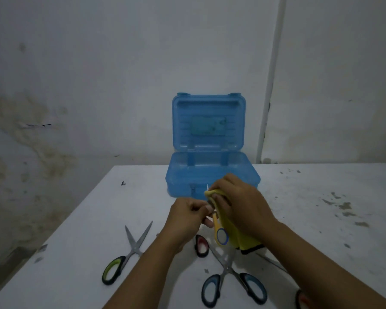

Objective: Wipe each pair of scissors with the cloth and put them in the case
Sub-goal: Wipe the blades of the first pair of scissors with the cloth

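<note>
White table point(321, 219) (scuffed, paint flecks), stained wall point(76, 63) behind, w/ pipe point(270, 85).

The yellow scissors point(221, 233) have their blades mostly hidden inside the yellow cloth point(239, 236) and under the right hand point(243, 206). The left forearm covers one handle of the green-handled scissors point(129, 253) and most of the red-handled scissors point(201, 246). Another red handle point(301, 299) is cut off by the bottom edge.

The open case point(212, 175) stands at the back of the table point(310, 219). Before it, both hands point(187, 219) hold one pair of scissors point(220, 233); two more pairs point(125, 253) lie nearer, left and right
</note>
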